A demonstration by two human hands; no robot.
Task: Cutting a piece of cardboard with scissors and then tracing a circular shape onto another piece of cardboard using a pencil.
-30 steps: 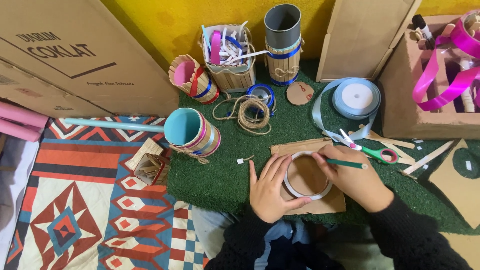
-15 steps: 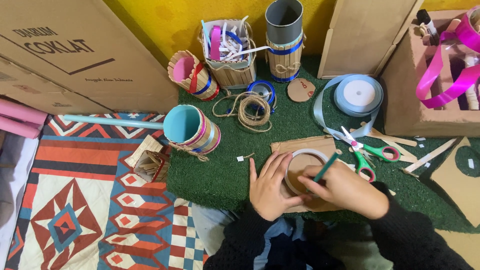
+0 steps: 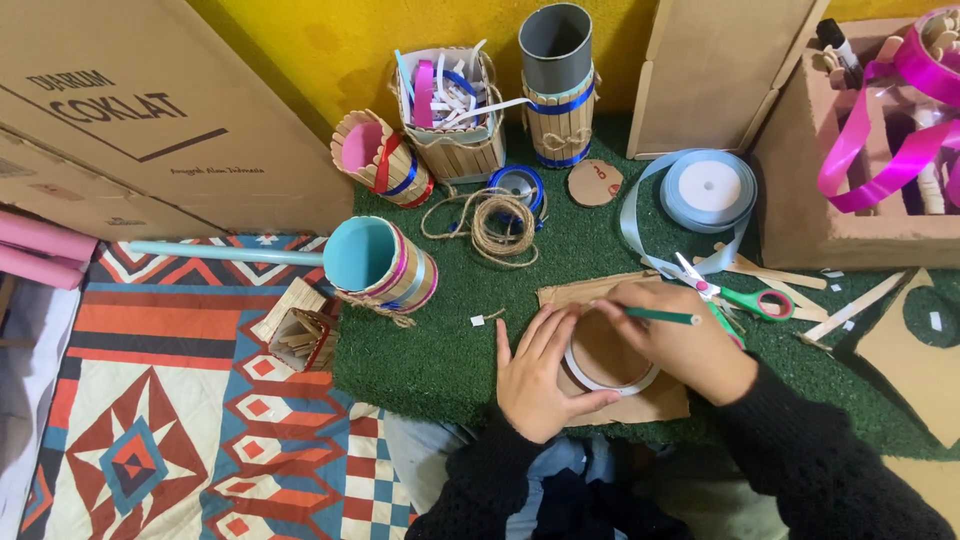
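Cardboard (image 3: pixel 655 402) (mostly hidden) under hands, ring (image 3: pixel 608 382).

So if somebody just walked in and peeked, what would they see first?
Probably the two hands in the middle: the left hand presses a white ring flat on a piece of cardboard, and the right hand holds a green pencil at it. Next, the shiny pink ribbon spilling from the box at top right, and the blue-lined cup lying on its side to the left.
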